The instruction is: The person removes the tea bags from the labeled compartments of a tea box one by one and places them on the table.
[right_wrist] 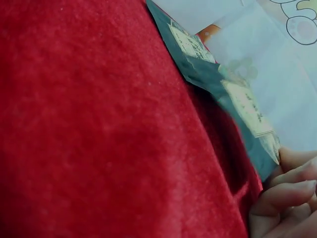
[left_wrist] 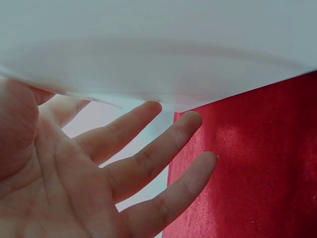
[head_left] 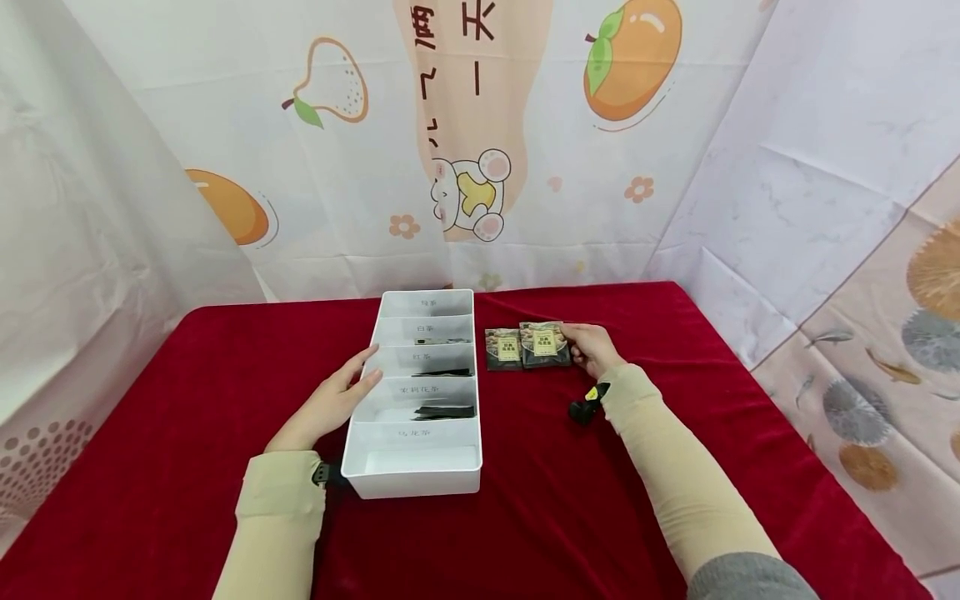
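My right hand point(head_left: 592, 348) pinches the right edge of a dark tea packet point(head_left: 545, 345) with a pale yellow label. In the right wrist view that packet point(right_wrist: 250, 124) is lifted a little off the cloth at the fingers' end. Just left of it lies a second, similar packet point(head_left: 503, 349); the two touch or overlap. My left hand point(head_left: 330, 404) rests at the left side of a long white divided box point(head_left: 420, 482), its fingers fairly straight. In the left wrist view the fingers point(left_wrist: 143, 163) spread along the underside or side of the white wall point(left_wrist: 163, 69).
The box has a row of labelled compartments. Dark packets point(head_left: 444, 412) stand in the second from the front, more in the third, and a lighter packet point(head_left: 431, 341) in the fourth. A red cloth point(head_left: 225, 375) covers the table; a printed curtain point(head_left: 337, 192) hangs behind.
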The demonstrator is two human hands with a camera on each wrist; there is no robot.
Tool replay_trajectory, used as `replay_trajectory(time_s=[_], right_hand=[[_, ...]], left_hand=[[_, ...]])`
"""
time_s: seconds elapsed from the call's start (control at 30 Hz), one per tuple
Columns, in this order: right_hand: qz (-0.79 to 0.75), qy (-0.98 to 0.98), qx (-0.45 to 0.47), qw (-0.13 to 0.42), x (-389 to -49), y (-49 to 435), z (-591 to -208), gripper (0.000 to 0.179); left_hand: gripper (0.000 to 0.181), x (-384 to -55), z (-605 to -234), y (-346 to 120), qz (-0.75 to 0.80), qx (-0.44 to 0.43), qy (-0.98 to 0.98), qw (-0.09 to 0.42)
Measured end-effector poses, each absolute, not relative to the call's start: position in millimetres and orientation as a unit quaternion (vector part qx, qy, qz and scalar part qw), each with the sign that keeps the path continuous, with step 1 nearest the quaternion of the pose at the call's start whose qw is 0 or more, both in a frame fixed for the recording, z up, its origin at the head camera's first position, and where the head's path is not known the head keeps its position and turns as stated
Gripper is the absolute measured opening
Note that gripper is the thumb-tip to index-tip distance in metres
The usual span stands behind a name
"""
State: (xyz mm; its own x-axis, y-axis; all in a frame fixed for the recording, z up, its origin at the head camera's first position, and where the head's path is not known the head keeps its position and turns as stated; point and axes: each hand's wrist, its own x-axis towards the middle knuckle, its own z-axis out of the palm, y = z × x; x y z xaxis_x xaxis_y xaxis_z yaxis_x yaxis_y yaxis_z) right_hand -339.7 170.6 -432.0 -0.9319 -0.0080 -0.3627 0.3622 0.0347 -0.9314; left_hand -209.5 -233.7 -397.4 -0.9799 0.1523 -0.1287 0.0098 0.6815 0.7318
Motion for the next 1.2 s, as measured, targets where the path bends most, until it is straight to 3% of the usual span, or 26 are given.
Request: replay_trajectory(time_s=[1.2], right_hand=[[-0.699,0.691,0.155,0.098,-335.1,169.5,-434.1,0.038]], left_hand=[[0.068,-208.7,-397.8,-232.9,0.394,0.048,0.914,0.085]])
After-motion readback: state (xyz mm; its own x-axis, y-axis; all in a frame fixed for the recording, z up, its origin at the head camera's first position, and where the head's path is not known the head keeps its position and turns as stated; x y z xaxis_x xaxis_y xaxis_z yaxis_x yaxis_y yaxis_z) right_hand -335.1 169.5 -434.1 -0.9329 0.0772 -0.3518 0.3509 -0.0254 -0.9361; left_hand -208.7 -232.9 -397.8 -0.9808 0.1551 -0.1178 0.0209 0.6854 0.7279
